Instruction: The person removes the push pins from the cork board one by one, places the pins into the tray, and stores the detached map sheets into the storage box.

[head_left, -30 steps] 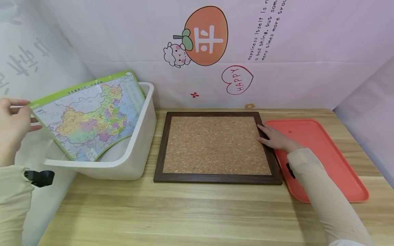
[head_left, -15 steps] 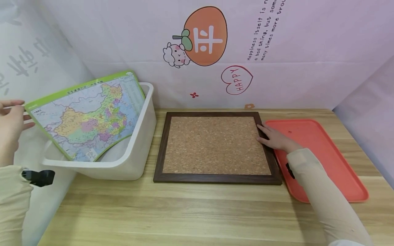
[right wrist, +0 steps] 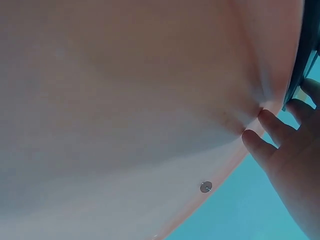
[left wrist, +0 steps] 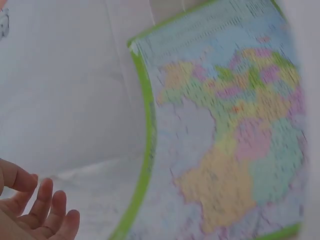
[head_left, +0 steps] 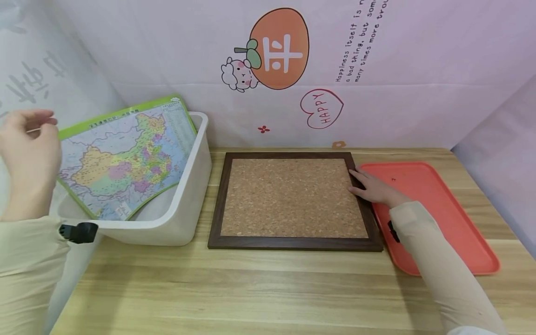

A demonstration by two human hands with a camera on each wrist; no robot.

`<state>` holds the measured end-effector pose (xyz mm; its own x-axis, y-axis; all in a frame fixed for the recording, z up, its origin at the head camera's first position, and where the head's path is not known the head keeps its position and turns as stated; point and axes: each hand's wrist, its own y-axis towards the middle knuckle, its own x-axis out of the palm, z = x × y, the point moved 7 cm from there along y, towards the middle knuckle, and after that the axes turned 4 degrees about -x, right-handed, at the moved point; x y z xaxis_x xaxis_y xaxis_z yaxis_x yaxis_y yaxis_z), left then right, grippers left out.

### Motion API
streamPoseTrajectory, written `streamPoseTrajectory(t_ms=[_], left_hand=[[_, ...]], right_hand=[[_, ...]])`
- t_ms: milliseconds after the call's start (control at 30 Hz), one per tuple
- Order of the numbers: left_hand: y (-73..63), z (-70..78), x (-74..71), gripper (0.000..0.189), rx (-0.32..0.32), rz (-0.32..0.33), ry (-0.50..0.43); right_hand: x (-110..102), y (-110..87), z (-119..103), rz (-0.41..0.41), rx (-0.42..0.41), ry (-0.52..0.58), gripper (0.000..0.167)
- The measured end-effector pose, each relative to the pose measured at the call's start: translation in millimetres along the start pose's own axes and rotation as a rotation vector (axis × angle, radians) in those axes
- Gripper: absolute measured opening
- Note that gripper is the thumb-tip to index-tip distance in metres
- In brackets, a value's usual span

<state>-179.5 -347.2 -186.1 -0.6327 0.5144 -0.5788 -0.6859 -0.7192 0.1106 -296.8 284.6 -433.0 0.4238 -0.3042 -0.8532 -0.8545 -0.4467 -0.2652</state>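
Note:
A colourful map sheet (head_left: pixel 121 163) with a green border leans inside the white bin (head_left: pixel 167 222) at the left. Close to the map's left corner, my left hand (head_left: pixel 33 160) is raised with loosely bent fingers and holds nothing. A gap separates that hand from the map (left wrist: pixel 235 135) in the left wrist view. At the table's middle lies a cork board (head_left: pixel 295 197) in a dark brown frame. My right hand (head_left: pixel 377 188) rests its fingers on the frame's right side, over the left rim of the red tray (head_left: pixel 444 218).
A small round metallic piece (right wrist: pixel 206 187) lies on the tray in the right wrist view. Wood-grain table (head_left: pixel 251 288) stretches in front of the board. Behind it rises a printed white backdrop (head_left: pixel 389 116).
My left hand first drew a little left off the map's upper left corner, then moved up and right, now partly covering the corner. The right hand stays put.

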Motion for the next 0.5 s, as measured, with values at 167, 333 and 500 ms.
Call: streamPoseTrajectory(t_ms=[167,333,500], left_hand=[[-19.5,32.2,20.5,0.034,0.131,-0.100,-0.051],[-41.7,58.6,42.2,0.036,0.241,-0.179,-0.043],[-63.6,79.2,63.8,0.039,0.332,-0.238,-0.043]], right_hand=[[-1.8,-0.6,-0.2,0.012,-0.001,-0.027,0.075],[-10.6,1.6,-5.2,0.086,-0.003,-0.049,0.067],[-28.7,5.0,-11.6,0.186,0.055,-0.030,0.056]])
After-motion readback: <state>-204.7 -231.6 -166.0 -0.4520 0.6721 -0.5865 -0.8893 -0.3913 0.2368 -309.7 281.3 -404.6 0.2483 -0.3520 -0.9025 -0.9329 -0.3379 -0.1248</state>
